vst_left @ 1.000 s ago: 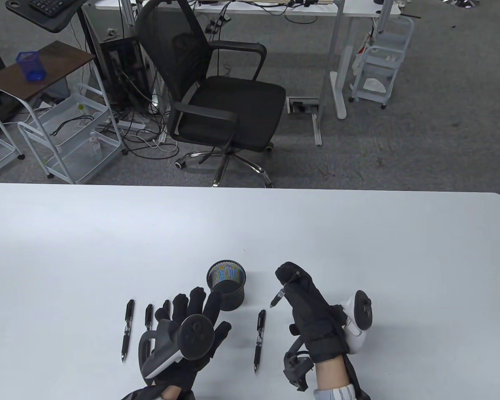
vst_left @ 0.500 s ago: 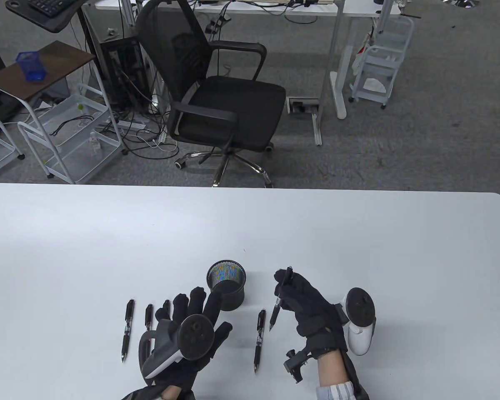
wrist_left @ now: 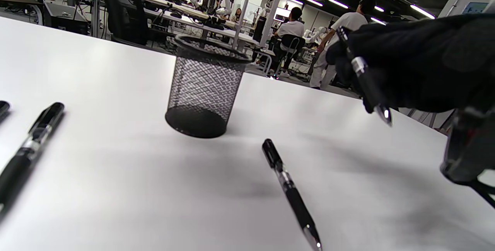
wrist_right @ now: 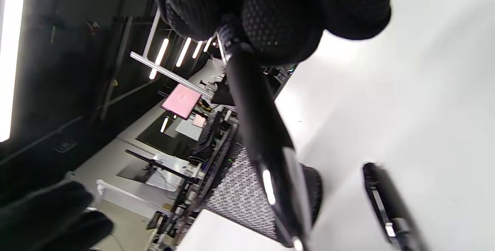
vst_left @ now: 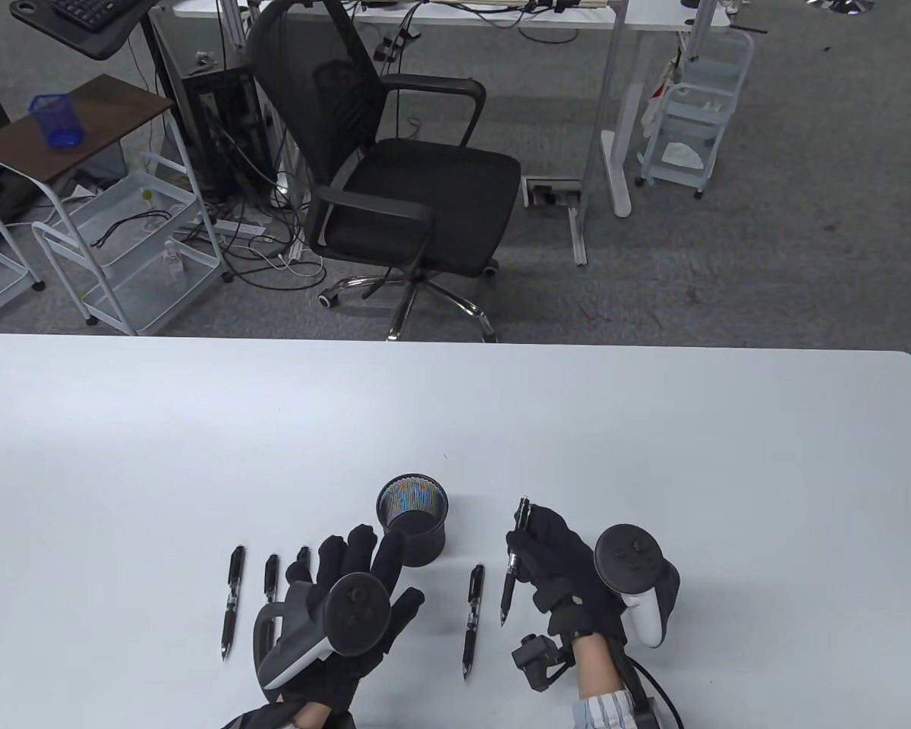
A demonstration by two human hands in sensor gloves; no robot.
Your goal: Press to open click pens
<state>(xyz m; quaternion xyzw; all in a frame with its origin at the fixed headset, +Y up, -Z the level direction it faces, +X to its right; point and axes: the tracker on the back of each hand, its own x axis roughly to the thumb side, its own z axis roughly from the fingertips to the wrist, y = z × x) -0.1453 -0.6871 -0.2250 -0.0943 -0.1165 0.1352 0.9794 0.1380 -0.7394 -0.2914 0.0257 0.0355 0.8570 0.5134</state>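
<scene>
Right hand (vst_left: 569, 566) grips a click pen (vst_left: 513, 558) above the table (vst_left: 653, 456).
Left hand (vst_left: 349, 600) lies flat, fingers spread, holding nothing; the mesh cup (vst_left: 413, 519) stands at its 1 o'clock, another pen (vst_left: 473, 619) at 3 o'clock.

third pen (vst_left: 304, 557) mostly hidden under left hand (vst_left: 349, 600), perhaps flat

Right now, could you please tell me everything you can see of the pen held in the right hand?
The held pen is a slim black click pen with a clear-looking middle section and a metal-tipped point. The right hand grips it around its middle, off the table, slightly tilted from upright in the left wrist view: button end up and away from the person, tip down towards them. It sits to the right of the mesh pen cup and of a loose pen lying flat. Whether the tip is extended I cannot tell.
</scene>
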